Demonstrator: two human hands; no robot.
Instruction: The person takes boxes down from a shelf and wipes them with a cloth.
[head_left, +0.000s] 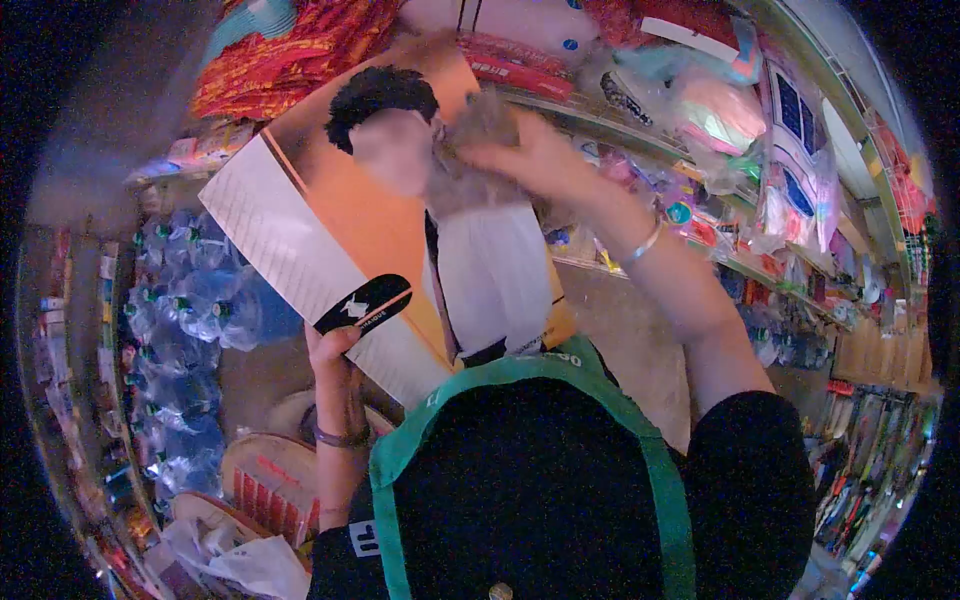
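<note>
A large flat printed board (pixel 370 225), orange and white with a picture of a dark-haired person, is tilted in front of my chest. My left hand (pixel 335 350) grips its lower left edge, the thumb lying on the front beside a black oval logo. Over the board's upper right part is my right hand (pixel 520 160), blurred by motion, with its fingers closed around what looks like a greyish cloth (pixel 485 120). This cloth is smeared and lies against or just above the printed surface; I cannot tell which.
Shelves (pixel 690 165) with plastic-wrapped goods run along the right. Large clear water bottles (pixel 215 290) are stacked at the left. Red and orange packs (pixel 290 60) lie at the top. A reddish-brown item (pixel 270 475) and a white plastic bag (pixel 235 560) sit at the lower left.
</note>
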